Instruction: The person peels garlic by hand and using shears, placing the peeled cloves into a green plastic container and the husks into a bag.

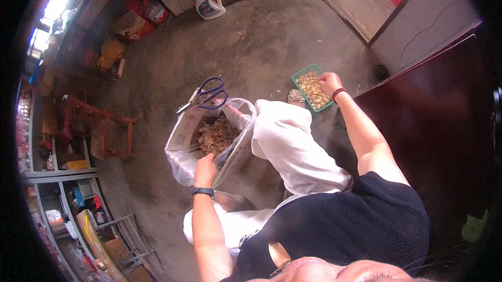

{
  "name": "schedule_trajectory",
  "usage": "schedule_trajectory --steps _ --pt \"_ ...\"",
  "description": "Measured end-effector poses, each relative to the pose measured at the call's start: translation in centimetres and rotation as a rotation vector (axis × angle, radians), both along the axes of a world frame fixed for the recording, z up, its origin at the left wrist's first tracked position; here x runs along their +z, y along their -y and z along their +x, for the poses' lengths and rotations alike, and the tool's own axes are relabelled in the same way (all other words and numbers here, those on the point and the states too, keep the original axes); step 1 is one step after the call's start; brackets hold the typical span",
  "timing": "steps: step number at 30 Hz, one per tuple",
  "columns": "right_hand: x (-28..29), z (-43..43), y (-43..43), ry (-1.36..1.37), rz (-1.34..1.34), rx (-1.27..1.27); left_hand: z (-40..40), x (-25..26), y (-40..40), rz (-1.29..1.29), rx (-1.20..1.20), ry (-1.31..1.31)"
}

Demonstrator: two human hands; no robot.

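Note:
My right hand (330,82), a red bead bracelet at its wrist, is over the right edge of a green plastic basket (307,71). Its fingertips are bent down close to the pale peeled garlic cloves (313,90) inside; whether they pinch one is hidden. At the near side of a box lined with a clear plastic bag (182,164) is my left hand (206,169), wearing a dark wristband. Its fingers curl, and what they hold is not visible. Dry papery skins (219,135) lie in the box. Scissors with blue handles (211,93) rest across its far rim.
My white-trousered knee (282,125) stands between box and basket. A dark red glossy panel (415,97) borders the right. A wooden stool (117,129) and metal shelving (59,176) are at left. A white detergent jug (210,5) stands on the concrete floor farther off.

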State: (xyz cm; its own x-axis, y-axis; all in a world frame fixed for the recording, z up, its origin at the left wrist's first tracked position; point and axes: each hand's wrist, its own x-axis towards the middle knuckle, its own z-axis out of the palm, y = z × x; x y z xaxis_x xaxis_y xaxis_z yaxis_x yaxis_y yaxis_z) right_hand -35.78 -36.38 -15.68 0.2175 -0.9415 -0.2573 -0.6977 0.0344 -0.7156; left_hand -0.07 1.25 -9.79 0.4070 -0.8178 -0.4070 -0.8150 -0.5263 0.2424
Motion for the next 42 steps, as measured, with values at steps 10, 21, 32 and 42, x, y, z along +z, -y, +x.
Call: schedule_trajectory --steps 10,21,32,42 --pt "-2.4 -0.4 0.5 0.001 -0.026 0.058 0.3 -1.4 0.7 -0.353 0.354 0.025" --pt "22.5 21.9 -16.7 0.471 0.069 1.289 1.5 1.0 0.3 -0.622 0.415 0.045" --pt "-10.6 33.5 -28.6 -0.594 0.054 1.75 0.8 5.9 1.7 -0.817 0.359 0.02" --pt "-16.7 36.7 -29.8 -0.831 0.021 1.689 -0.5 8.2 -2.3 -0.767 0.228 -0.111"
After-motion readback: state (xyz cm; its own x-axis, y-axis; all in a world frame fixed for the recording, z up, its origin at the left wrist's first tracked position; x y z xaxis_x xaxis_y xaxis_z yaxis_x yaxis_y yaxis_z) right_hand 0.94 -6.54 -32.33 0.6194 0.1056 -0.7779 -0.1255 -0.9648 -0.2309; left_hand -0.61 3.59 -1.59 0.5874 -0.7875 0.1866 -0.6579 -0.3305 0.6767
